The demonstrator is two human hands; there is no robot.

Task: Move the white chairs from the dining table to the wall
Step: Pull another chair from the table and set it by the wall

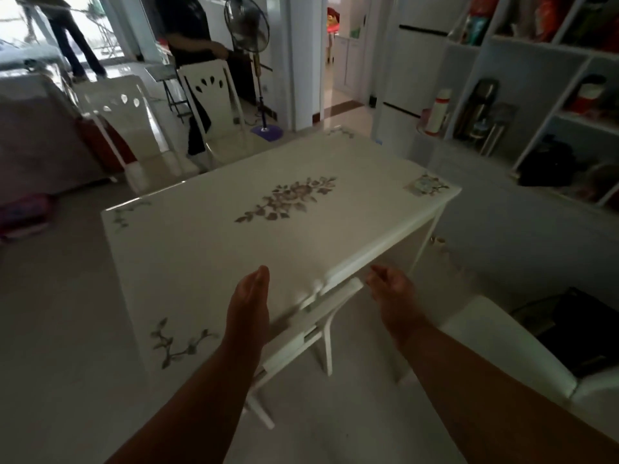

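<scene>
reaching forward with both bare arms, the person holds the left hand (249, 301) edge-on over the near corner of the white glossy dining table with painted flower sprays (207, 249), fingers straight and together, gripping nothing. right hand (393, 291) hangs just past the table's near-right edge, fingers loosely curled and spread, also gripping nothing.

between the two hands sits the top rail of a white wooden chair tucked under the table (330, 296). the rail is blurred; it lies just right of the left fingertips (263, 272) and just left of the right fingertips (375, 274). neither hand clearly touches it, though the blur makes contact hard to tell. the chair's white legs show below the table edge, on the pale floor.

two more white chairs stand at the far-left side of the table: a white high-back chair with three teardrop cutouts (125, 128), and a second white high-back chair with dark teardrop cutouts (214, 105) just beyond it, with a person in dark clothing (191, 31) standing behind it. another person (72, 31) stands by the bright window, far left.

a black pedestal fan (248, 23) stands by the doorway. white open shelving (536, 95) with flasks and packets runs along the right wall. a white padded seat with a dark item on it (495, 339) is at the lower right.
</scene>
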